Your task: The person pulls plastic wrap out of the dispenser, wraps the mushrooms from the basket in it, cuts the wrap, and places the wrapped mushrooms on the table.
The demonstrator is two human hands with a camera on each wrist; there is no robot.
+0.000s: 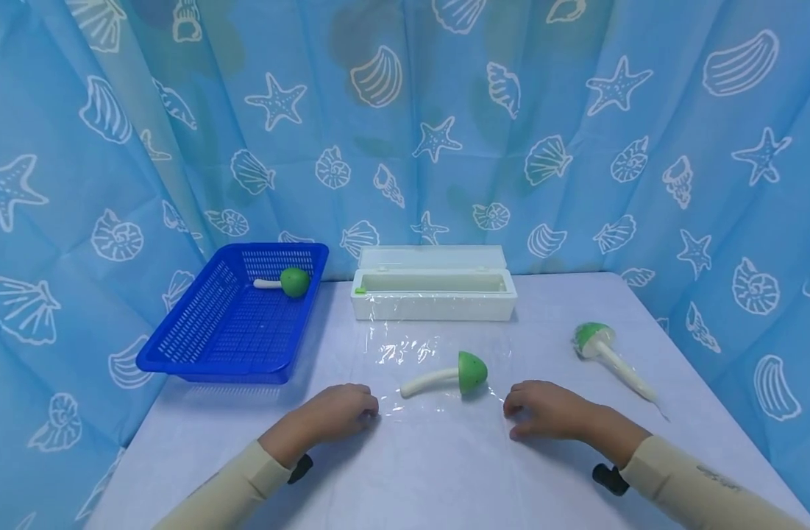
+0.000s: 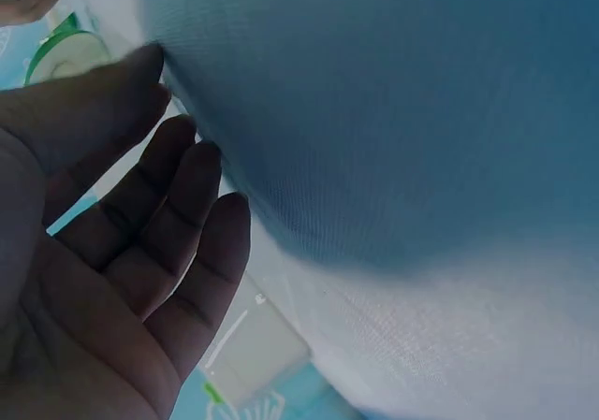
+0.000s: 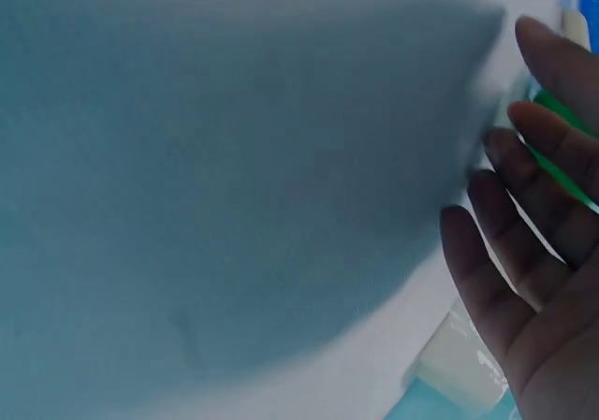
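Observation:
A toy mushroom [image 1: 471,372] with a green cap and pale stem lies on a sheet of clear plastic wrap [image 1: 405,352]. The wrap reaches toward me from a white dispenser box [image 1: 435,308] with its lid raised. My left hand [image 1: 341,412] rests by the wrap's left near side, close to the stem's tip; its fingers bend loosely around nothing. Beside the right near corner is my right hand [image 1: 550,412], thumb apart from the fingers, nothing between them. In the right wrist view, the right fingers [image 3: 510,242] spread near the table's surface.
At the left stands a blue basket [image 1: 212,366] holding another green mushroom [image 1: 295,282]. Farther right lies a third mushroom [image 1: 619,364] in clear wrap, with a thin tail of film at its stem. A shell-patterned blue curtain [image 1: 405,184] hangs behind the white table [image 1: 431,478].

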